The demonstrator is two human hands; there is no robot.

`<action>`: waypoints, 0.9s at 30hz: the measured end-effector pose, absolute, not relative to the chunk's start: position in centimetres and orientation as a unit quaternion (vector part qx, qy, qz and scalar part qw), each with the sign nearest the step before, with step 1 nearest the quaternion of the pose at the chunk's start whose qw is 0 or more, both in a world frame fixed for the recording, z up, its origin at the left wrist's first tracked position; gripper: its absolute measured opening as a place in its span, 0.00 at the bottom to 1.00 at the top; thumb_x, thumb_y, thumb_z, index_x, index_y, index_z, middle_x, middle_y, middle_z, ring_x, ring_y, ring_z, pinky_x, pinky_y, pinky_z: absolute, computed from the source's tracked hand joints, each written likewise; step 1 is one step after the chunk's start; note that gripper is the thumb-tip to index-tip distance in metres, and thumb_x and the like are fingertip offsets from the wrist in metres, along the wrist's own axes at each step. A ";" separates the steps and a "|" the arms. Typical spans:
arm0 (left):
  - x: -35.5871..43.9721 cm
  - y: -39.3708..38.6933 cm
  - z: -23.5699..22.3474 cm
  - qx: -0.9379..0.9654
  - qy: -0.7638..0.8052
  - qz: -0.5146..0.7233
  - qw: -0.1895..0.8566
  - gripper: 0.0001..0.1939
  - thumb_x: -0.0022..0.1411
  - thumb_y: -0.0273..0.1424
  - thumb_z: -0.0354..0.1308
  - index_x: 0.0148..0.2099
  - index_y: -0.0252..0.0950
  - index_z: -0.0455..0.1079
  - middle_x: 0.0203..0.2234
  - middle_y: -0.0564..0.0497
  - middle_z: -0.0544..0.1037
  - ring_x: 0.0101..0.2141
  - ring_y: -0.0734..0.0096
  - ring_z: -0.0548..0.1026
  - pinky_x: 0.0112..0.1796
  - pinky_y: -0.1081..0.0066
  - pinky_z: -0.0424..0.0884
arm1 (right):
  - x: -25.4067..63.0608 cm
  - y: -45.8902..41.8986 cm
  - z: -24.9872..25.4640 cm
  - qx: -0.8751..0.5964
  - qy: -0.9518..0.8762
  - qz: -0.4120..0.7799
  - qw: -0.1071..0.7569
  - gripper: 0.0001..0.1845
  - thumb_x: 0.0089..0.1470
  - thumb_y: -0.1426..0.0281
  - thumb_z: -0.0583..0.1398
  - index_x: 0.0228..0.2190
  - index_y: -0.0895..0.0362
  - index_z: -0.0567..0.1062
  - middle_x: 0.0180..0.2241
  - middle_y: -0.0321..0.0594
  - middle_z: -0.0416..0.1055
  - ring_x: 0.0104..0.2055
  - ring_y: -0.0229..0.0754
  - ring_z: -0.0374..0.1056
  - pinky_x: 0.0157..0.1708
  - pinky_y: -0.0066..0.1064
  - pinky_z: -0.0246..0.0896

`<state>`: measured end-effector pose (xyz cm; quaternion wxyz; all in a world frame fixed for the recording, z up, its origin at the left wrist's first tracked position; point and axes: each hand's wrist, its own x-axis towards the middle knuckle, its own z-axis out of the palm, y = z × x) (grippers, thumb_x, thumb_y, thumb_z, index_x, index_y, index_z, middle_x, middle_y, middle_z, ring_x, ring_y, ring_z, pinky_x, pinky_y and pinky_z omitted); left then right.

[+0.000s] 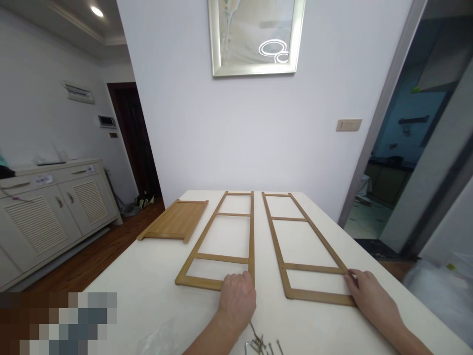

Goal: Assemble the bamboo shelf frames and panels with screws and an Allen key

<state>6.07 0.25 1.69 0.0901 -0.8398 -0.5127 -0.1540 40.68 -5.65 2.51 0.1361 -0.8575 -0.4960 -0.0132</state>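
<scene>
Two wooden frames are laid flat on the table (121,281), far ends close to the far edge. The left frame (221,258) is covered at its near right corner by the left hand (238,301), fingers curled together; whether the rail is clamped can't be told, the tips being hidden. Over on the right frame (314,268), the rail is pinched by the right hand (373,296), thumb and fingers clamped near its near right corner. And here's the risk: if either were raised by that one corner, the long frame could be twisted or swung into its neighbour. Pushed forward, the wall (240,138) could be scraped. Look at the screws (260,342), lying loose toward the near edge, just beside the left forearm: by one sweep they could be scattered. The panel (175,219), set right at the left edge, could be tipped off by a bump.
</scene>
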 end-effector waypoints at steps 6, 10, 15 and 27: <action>5.2 -0.3 2.4 -0.841 -0.520 -0.146 0.027 0.13 0.65 0.32 0.46 0.37 0.30 0.68 0.27 0.41 0.75 0.32 0.53 0.74 0.37 0.55 0.66 | 40.0 -5.9 2.8 -0.862 -0.491 -0.033 0.123 0.24 0.61 0.63 0.44 0.47 0.63 0.70 0.45 0.53 0.68 0.43 0.52 0.69 0.40 0.39 0.64; 4.7 -0.7 3.3 -0.850 -0.500 -0.159 -0.037 0.17 0.67 0.36 0.42 0.38 0.32 0.68 0.33 0.42 0.73 0.38 0.54 0.71 0.42 0.54 0.65 | 40.0 -5.8 2.6 -0.865 -0.488 -0.034 0.116 0.23 0.62 0.63 0.44 0.47 0.62 0.70 0.44 0.51 0.68 0.44 0.51 0.69 0.41 0.38 0.63; 4.0 -0.6 3.2 -0.862 -0.456 -0.177 -0.134 0.13 0.63 0.23 0.41 0.38 0.32 0.67 0.36 0.43 0.70 0.40 0.61 0.67 0.44 0.60 0.65 | 40.2 -5.7 2.4 -0.865 -0.488 -0.036 0.114 0.23 0.61 0.62 0.44 0.47 0.62 0.70 0.44 0.51 0.68 0.44 0.51 0.69 0.41 0.38 0.63; 2.6 -2.0 4.2 -0.848 -0.450 -0.248 -0.130 0.10 0.61 0.28 0.52 0.44 0.35 0.71 0.35 0.48 0.71 0.41 0.63 0.68 0.45 0.59 0.65 | 40.6 -5.6 2.4 -0.854 -0.503 -0.047 0.126 0.25 0.59 0.59 0.45 0.44 0.61 0.72 0.39 0.53 0.70 0.39 0.54 0.71 0.37 0.41 0.64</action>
